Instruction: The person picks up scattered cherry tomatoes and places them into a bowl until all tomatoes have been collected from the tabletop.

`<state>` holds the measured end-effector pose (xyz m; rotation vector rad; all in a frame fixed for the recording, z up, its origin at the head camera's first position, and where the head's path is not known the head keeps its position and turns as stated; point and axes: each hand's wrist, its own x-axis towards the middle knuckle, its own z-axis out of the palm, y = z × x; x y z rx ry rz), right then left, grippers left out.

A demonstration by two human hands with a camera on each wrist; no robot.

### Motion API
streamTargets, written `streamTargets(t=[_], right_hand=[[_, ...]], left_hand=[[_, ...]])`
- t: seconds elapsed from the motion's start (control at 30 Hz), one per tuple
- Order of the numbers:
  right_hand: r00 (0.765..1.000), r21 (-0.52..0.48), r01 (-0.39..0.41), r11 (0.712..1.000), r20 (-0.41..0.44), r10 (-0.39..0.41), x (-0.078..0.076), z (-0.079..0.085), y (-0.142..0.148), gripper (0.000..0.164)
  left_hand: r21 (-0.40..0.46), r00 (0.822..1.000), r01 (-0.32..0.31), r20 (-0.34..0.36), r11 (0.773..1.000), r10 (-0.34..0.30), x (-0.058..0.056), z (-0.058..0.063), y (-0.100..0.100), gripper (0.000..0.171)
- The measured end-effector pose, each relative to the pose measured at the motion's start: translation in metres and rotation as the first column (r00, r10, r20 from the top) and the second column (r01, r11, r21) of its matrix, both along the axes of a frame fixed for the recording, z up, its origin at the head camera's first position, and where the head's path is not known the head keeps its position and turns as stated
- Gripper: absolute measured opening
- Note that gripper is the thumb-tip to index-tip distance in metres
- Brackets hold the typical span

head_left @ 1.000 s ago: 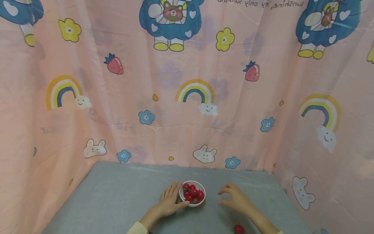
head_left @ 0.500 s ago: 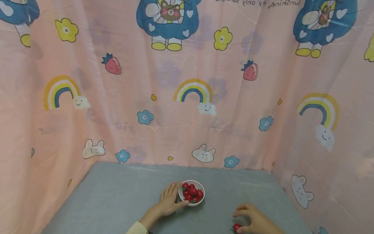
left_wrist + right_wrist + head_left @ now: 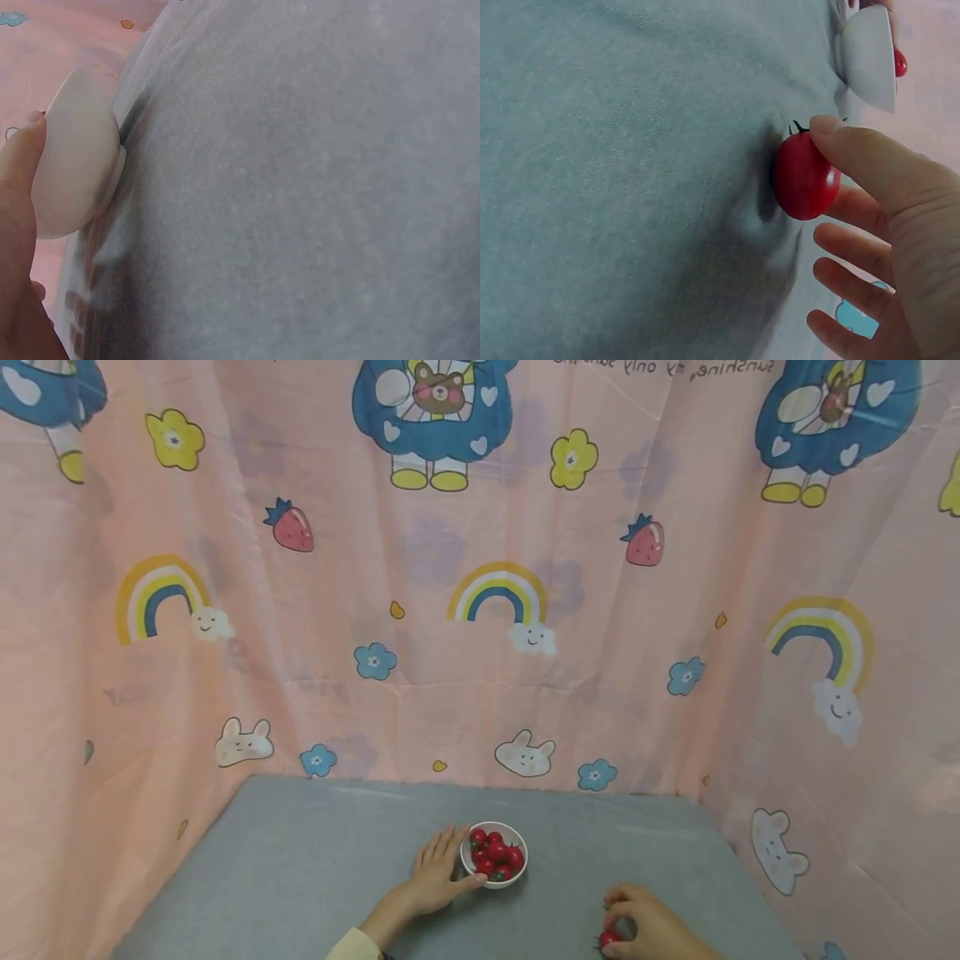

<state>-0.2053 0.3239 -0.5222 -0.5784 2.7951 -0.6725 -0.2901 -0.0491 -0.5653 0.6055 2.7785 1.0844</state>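
A white bowl (image 3: pixel 495 884) of several red cherry tomatoes (image 3: pixel 497 853) stands on the grey cloth. My left hand (image 3: pixel 435 881) lies along its left side, fingers extended, with the thumb at the near rim. From the left wrist, the thumb (image 3: pixel 22 154) shows against the outside of the bowl (image 3: pixel 79 161). Further right and nearer me, my right hand (image 3: pixel 647 925) pinches a single cherry tomato (image 3: pixel 607 937). In the right wrist view this cherry tomato (image 3: pixel 804 178), with its green stem, is between thumb and index finger, close over the cloth. The other fingers are spread.
A grey cloth (image 3: pixel 300 852) covers the table. Behind it and along both sides hangs a pink curtain (image 3: pixel 322 635) printed with rainbows, rabbits and flowers. The bowl is to the left of the right hand, farther back on the table.
My right hand has come from beside the bowl, toward me and right, to the loose cherry tomato, and its fingers have closed on it. The left hand and the bowl have stayed put.
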Motion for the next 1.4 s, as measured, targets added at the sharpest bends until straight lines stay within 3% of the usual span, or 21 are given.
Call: streamTargets(t=[0.17, 0.33, 0.6, 0.87, 1.0, 1.4], right_hand=[[0.999, 0.001, 0.034, 0.999, -0.008, -0.034, -0.006, 0.006, -0.008, 0.021], [0.991, 0.0, 0.063, 0.998, -0.115, -0.062, -0.021, 0.02, -0.032, 0.022], [0.952, 0.011, 0.087, 0.996, -0.297, -0.079, -0.045, 0.042, -0.095, 0.016], [0.893, 0.011, 0.024, 1.0, -0.449, -0.016, -0.064, 0.054, -0.143, 0.025], [0.875, 0.033, -0.014, 0.999, -0.483, 0.028, -0.07, 0.057, -0.16, 0.031], [0.874, 0.032, -0.032, 0.999, -0.484, 0.043, -0.081, 0.056, -0.18, 0.03]], left_hand=[[0.004, 1.0, 0.017, -0.007, 1.0, -0.017, 0.005, 0.007, -0.001, 0.094], [0.003, 1.0, 0.003, -0.002, 1.0, -0.003, 0.002, 0.002, 0.0, 0.094], [0.014, 1.0, 0.0, -0.027, 1.0, 0.0, -0.001, -0.004, 0.001, 0.093], [-0.03, 0.999, 0.027, -0.031, 0.999, -0.028, 0.003, 0.005, 0.0, 0.094], [-0.036, 0.999, 0.028, -0.033, 0.999, -0.029, 0.004, 0.008, 0.0, 0.093], [-0.017, 1.0, 0.022, -0.02, 1.0, -0.022, 0.004, 0.005, 0.0, 0.093]])
